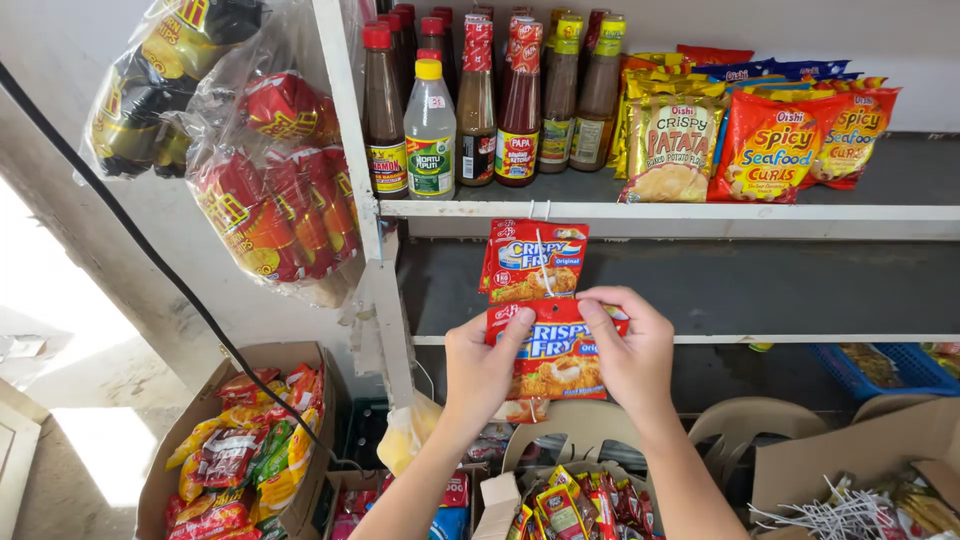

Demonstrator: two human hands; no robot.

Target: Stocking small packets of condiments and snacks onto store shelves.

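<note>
My left hand (482,368) and my right hand (628,352) are both raised in front of me, each pinching a top corner of a red and blue breading mix packet (553,355) between thumb and fingers. The grip is narrow, only the fingertips closing on the packet's upper edge, so the rest of it hangs flat and faces me. It sits between my 2 hands, just below the edge of the white shelf (700,211).

Right above my hands a second packet (534,260) of the same kind hangs from a thin tie looped over the shelf edge. The packet I hold touches its lower edge, so the 2 read as links of 1 hanging strip, which I judge is why I hold mine by the top.

Higher up, on the shelf, stand sauce bottles (500,100) with red and yellow caps, packed close together, and to the right of my hands' line lean snack bags (765,145) in yellow and red.

Up and to the left of my hands, clear plastic sacks of snack packs (265,190) hang off the shelf post, kept off the floor.

Below my left hand a cardboard box (185,445) holds loose red and yellow packets. Under both wrists another open box (560,505) holds more packets. To the lower right, a box flap (850,455) shows beside a bundle of white ties (835,515), and a blue basket (880,368) sits under the lower shelf.
</note>
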